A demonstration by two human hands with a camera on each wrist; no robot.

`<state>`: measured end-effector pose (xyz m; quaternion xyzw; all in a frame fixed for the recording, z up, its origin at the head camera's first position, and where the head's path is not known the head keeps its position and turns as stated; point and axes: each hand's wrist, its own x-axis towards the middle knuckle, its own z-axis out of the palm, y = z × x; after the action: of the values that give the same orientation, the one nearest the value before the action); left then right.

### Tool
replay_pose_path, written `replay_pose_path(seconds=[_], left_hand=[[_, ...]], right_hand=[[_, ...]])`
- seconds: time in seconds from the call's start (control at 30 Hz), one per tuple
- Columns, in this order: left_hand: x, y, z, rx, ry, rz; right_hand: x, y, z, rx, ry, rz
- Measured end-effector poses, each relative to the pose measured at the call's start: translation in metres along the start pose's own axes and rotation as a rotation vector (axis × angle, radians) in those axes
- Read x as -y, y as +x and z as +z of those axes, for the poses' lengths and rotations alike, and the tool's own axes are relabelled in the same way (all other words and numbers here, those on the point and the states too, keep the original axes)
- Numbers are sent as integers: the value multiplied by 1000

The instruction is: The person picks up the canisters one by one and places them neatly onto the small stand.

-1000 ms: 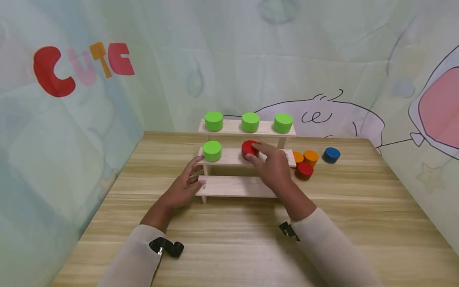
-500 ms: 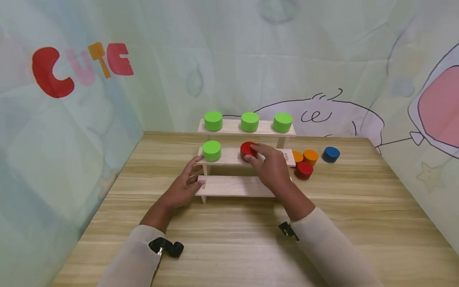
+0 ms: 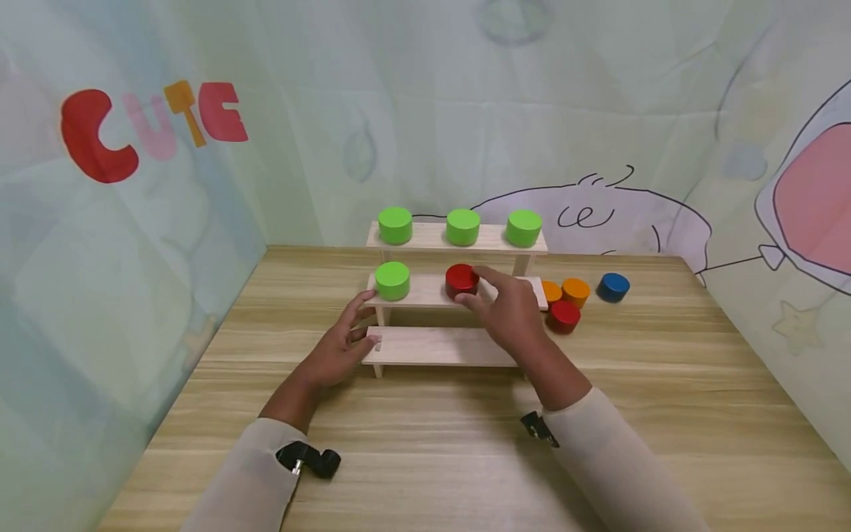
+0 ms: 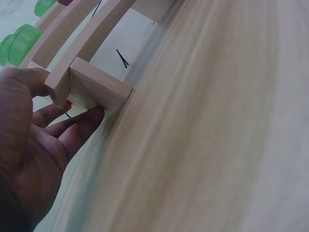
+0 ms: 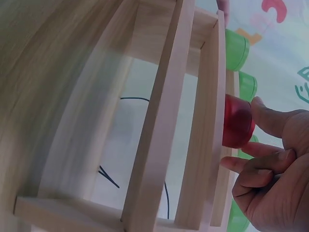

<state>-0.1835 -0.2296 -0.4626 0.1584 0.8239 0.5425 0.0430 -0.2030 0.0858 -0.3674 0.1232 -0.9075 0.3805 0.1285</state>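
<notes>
head view shows us a short red cylinder [image 3: 461, 283] sitting flat on the middle tier of a three-tier wooden stand [image 3: 439, 346], with the right hand [image 3: 515, 316] at its right side. we see the index fingertip at the far right of its top rim and the thumb tip at its near right, so these two stand parted with some of the cylinder between them. right wrist view gives us the thumb tip at the rim and other fingers bent close by; whether they are pinching the cylinder or merely touching it, we cannot tell. the left hand [image 3: 337, 355] grips the stand's left end: in the left wrist view we see its thumb over a board end and its other fingers against the leg. left of the red cylinder, on the same tier, we find a green cylinder [image 3: 392, 281]; three more green cylinders [image 3: 462, 227] line the top tier. past the stand's right end, on the wood-grain table [image 3: 425, 443], we see two orange cylinders [image 3: 575, 292] and a second red cylinder [image 3: 564, 316] bunched together, with a blue cylinder [image 3: 613, 287] apart to their right.
</notes>
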Motion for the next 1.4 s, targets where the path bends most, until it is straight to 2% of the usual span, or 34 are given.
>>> replay_pose_path(seconds=[0.27, 0.53, 0.73, 0.93, 1.2, 1.4], left_hand=[[-2, 0, 0, 1, 7, 2], [-2, 0, 0, -4, 6, 9], [-1, -1, -1, 2, -4, 15], [1, 0, -1, 10, -2, 32], [2, 1, -1, 7, 7, 37], [1, -1, -2, -1, 12, 46]], right_hand=[[-4, -4, -14, -8, -24, 47], [-10, -7, -30, -31, -30, 39], [-17, -9, -42, -47, -31, 68], [-31, -10, -57, -118, -17, 45], [-56, -6, -71, -199, -36, 104], [-71, -3, -78, -210, -48, 153]])
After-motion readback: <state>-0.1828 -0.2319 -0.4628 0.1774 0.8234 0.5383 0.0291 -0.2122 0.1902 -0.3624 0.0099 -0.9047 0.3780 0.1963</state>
